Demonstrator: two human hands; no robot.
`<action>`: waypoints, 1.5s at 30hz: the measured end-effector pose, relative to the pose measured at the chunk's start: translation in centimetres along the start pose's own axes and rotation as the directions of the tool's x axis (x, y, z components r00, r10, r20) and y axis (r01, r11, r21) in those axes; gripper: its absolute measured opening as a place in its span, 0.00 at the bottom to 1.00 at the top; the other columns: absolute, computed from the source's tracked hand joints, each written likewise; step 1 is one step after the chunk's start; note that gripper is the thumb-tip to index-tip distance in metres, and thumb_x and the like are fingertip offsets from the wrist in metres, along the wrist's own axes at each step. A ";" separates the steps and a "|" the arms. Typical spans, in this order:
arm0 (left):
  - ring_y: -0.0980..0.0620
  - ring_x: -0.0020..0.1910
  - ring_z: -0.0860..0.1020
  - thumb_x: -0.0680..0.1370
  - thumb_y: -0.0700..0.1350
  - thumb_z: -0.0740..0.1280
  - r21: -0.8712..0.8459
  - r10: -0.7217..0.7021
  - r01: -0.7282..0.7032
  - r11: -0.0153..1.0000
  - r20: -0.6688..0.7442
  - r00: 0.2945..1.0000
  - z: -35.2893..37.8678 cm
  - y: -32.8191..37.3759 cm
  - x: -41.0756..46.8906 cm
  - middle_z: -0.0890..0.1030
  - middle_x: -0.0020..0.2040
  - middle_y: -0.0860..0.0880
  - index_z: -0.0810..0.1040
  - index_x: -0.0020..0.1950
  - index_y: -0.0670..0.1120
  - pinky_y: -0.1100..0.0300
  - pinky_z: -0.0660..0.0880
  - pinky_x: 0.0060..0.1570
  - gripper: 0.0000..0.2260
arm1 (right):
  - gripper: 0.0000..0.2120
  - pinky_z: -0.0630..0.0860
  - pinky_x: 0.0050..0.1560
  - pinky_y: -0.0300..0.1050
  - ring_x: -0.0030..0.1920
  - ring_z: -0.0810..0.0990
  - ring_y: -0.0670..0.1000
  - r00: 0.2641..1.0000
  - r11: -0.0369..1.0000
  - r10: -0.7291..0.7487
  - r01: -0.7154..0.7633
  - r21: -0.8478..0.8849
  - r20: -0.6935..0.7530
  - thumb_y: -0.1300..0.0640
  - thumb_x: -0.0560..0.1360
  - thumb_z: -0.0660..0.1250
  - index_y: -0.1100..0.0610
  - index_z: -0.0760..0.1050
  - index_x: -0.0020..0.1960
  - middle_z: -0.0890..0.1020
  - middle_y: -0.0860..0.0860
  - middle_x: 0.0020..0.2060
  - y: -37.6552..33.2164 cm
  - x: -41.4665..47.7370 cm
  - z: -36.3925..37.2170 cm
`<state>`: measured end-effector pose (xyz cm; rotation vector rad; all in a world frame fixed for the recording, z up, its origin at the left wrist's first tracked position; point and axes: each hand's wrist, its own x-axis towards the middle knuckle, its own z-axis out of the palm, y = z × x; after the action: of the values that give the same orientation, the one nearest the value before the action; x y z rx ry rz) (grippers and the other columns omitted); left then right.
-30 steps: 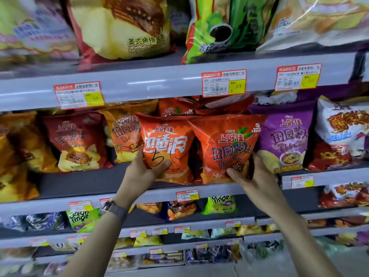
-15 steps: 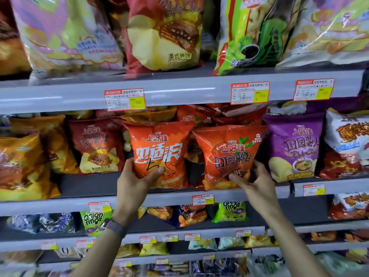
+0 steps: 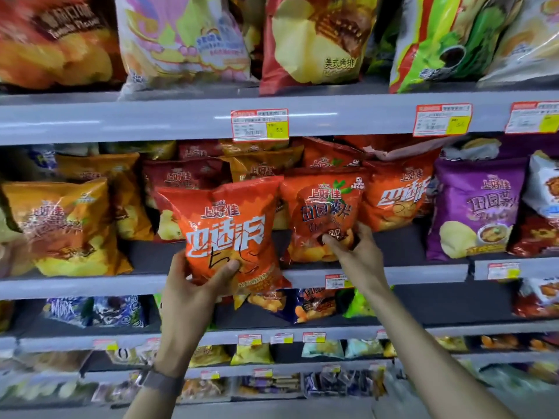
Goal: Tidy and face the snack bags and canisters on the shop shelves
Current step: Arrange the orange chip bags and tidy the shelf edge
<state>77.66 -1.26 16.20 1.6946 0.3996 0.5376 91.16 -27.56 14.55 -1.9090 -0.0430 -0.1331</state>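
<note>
My left hand (image 3: pixel 193 285) grips the bottom of an orange chip bag with white lettering and a black pen mark (image 3: pixel 230 231), held out in front of the middle shelf edge (image 3: pixel 90 284). Beside it, my right hand (image 3: pixel 354 252) pinches the lower front of a darker orange-red chip bag (image 3: pixel 323 207) that stands on the same shelf. A second orange bag with the same white lettering (image 3: pixel 399 195) stands just right of that one.
Yellow-orange bags (image 3: pixel 63 225) and dark red bags (image 3: pixel 184 179) fill the shelf's left, a purple bag (image 3: pixel 478 207) its right. Large bags line the shelf above (image 3: pixel 314 40). Price tags (image 3: pixel 260 124) hang on the shelf rails. Lower shelves hold small packets.
My left hand has pulled its orange bag off the shelf, down and toward me. The right hand's bag sits further back, uncovering another orange bag to its right. The view has shifted right and up.
</note>
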 end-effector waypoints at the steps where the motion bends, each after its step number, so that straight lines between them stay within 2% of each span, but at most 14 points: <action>1: 0.56 0.50 0.87 0.65 0.60 0.85 -0.009 -0.007 0.008 1.000 0.027 1.000 0.1 -0.1 -0.6 0.88 0.52 0.56 0.78 0.62 0.53 0.56 0.84 0.46 0.31 | 0.27 0.71 0.60 0.41 0.58 0.78 0.46 1.000 1.000 -0.002 0.003 -0.007 0.007 0.44 0.76 0.76 0.46 0.69 0.70 0.79 0.37 0.55 -0.2 -0.3 -0.1; 3: 0.59 0.47 0.86 0.66 0.55 0.83 -0.021 -0.005 0.007 1.000 0.083 0.997 0.8 -0.1 -1.8 0.88 0.51 0.55 0.78 0.63 0.51 0.65 0.82 0.41 0.29 | 0.29 0.70 0.61 0.40 0.59 0.77 0.43 1.000 1.000 -0.001 0.001 -0.025 0.009 0.44 0.77 0.75 0.47 0.69 0.73 0.79 0.38 0.58 -0.4 -1.0 -0.5; 7: 0.62 0.47 0.85 0.68 0.52 0.82 -0.043 -0.009 0.019 0.999 0.211 0.977 3.1 0.0 -3.8 0.87 0.52 0.62 0.77 0.63 0.53 0.67 0.82 0.42 0.26 | 0.24 0.73 0.65 0.45 0.63 0.78 0.43 0.997 1.000 0.014 -0.016 -0.016 -0.071 0.42 0.80 0.70 0.46 0.70 0.72 0.80 0.39 0.62 0.5 -3.6 -1.8; 11: 0.63 0.48 0.85 0.67 0.53 0.81 -0.088 -0.008 0.036 0.995 0.294 0.956 6.6 0.7 -4.9 0.86 0.51 0.64 0.78 0.63 0.52 0.70 0.80 0.42 0.27 | 0.13 0.72 0.53 0.34 0.56 0.78 0.32 0.989 0.997 0.075 -0.076 -0.008 -0.125 0.44 0.84 0.64 0.42 0.73 0.67 0.80 0.32 0.54 1.6 -7.2 -4.0; 14: 0.65 0.48 0.85 0.68 0.52 0.81 -0.117 0.004 0.038 0.992 0.344 0.939 9.8 1.5 -5.4 0.86 0.51 0.65 0.77 0.63 0.53 0.68 0.81 0.43 0.26 | 0.11 0.74 0.50 0.31 0.56 0.81 0.35 0.986 0.992 0.118 -0.111 0.067 -0.121 0.42 0.84 0.61 0.42 0.77 0.63 0.84 0.35 0.53 2.3 -8.6 -6.0; 19: 0.63 0.52 0.85 0.71 0.49 0.82 -0.146 0.042 0.011 0.989 0.356 0.934 15.2 3.4 -6.1 0.87 0.56 0.62 0.76 0.67 0.55 0.64 0.83 0.48 0.27 | 0.19 0.76 0.53 0.30 0.58 0.80 0.34 0.986 0.989 0.089 -0.070 0.132 -0.141 0.40 0.82 0.59 0.46 0.77 0.67 0.84 0.35 0.56 2.6 -8.7 -9.5; 24: 0.58 0.54 0.86 0.72 0.52 0.82 -0.116 0.083 -0.048 0.992 0.322 0.943 20.9 4.7 -6.0 0.87 0.57 0.56 0.76 0.65 0.53 0.57 0.85 0.50 0.25 | 0.17 0.78 0.50 0.32 0.54 0.84 0.40 0.990 0.989 0.019 0.001 0.146 -0.137 0.42 0.82 0.61 0.46 0.75 0.68 0.85 0.37 0.53 3.5 -7.2 -12.6; 29: 0.59 0.54 0.85 0.72 0.54 0.81 -0.088 0.124 -0.108 0.990 0.213 0.969 26.2 5.6 -5.9 0.86 0.59 0.55 0.76 0.68 0.51 0.64 0.82 0.49 0.28 | 0.20 0.72 0.55 0.26 0.64 0.75 0.33 0.985 0.997 -0.047 0.058 0.060 -0.167 0.41 0.83 0.62 0.39 0.70 0.74 0.77 0.37 0.66 5.3 -4.6 -15.0; 31: 0.60 0.56 0.84 0.71 0.55 0.82 -0.077 0.118 -0.106 0.991 0.178 0.977 28.1 5.5 -5.8 0.85 0.60 0.55 0.75 0.68 0.51 0.65 0.81 0.50 0.29 | 0.19 0.71 0.60 0.29 0.67 0.73 0.35 0.986 0.995 -0.081 0.089 0.054 -0.143 0.42 0.84 0.63 0.39 0.68 0.74 0.76 0.38 0.69 6.0 -3.1 -15.3; 33: 0.58 0.60 0.83 0.70 0.61 0.81 -0.046 0.110 -0.104 0.993 0.141 0.984 29.7 5.0 -5.7 0.83 0.62 0.55 0.74 0.69 0.55 0.58 0.82 0.56 0.32 | 0.21 0.71 0.65 0.34 0.70 0.73 0.38 0.988 0.992 -0.103 0.111 0.064 -0.116 0.43 0.84 0.63 0.41 0.68 0.76 0.76 0.40 0.71 6.7 -1.8 -15.5; 36: 0.56 0.61 0.82 0.68 0.66 0.80 0.010 0.098 -0.100 0.995 0.095 0.991 31.0 4.9 -5.5 0.83 0.63 0.57 0.73 0.69 0.59 0.49 0.82 0.59 0.34 | 0.22 0.70 0.67 0.33 0.70 0.72 0.37 0.987 0.988 -0.132 0.138 0.064 -0.094 0.44 0.84 0.64 0.40 0.66 0.77 0.74 0.40 0.72 7.5 -0.5 -15.8; 38: 0.60 0.59 0.83 0.70 0.60 0.82 0.003 0.077 -0.077 0.997 0.093 0.993 31.7 5.2 -5.6 0.83 0.62 0.58 0.72 0.71 0.57 0.53 0.83 0.58 0.33 | 0.23 0.72 0.69 0.38 0.70 0.72 0.37 0.988 0.987 -0.138 0.143 0.073 -0.072 0.45 0.84 0.64 0.39 0.64 0.77 0.74 0.39 0.71 8.2 0.1 -16.1; 42: 0.62 0.59 0.83 0.73 0.50 0.81 -0.012 0.031 -0.030 0.999 0.129 0.991 32.8 5.2 -6.4 0.84 0.62 0.57 0.70 0.73 0.51 0.59 0.82 0.58 0.32 | 0.27 0.77 0.67 0.54 0.71 0.74 0.46 0.991 0.990 -0.135 0.136 0.038 -0.025 0.42 0.83 0.63 0.42 0.61 0.80 0.74 0.44 0.73 9.9 0.9 -16.0; 45: 0.61 0.58 0.84 0.75 0.47 0.80 0.022 0.010 -0.013 1.000 0.128 0.992 32.4 4.7 -6.3 0.84 0.62 0.56 0.71 0.72 0.49 0.64 0.81 0.56 0.29 | 0.28 0.76 0.69 0.52 0.72 0.72 0.46 0.986 0.987 -0.163 0.163 -0.005 0.024 0.41 0.83 0.62 0.46 0.62 0.81 0.72 0.46 0.74 10.5 0.9 -15.9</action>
<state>90.23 -32.09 15.43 1.7441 0.3043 0.4318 91.93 -46.10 10.06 -1.9130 -0.2150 -0.2212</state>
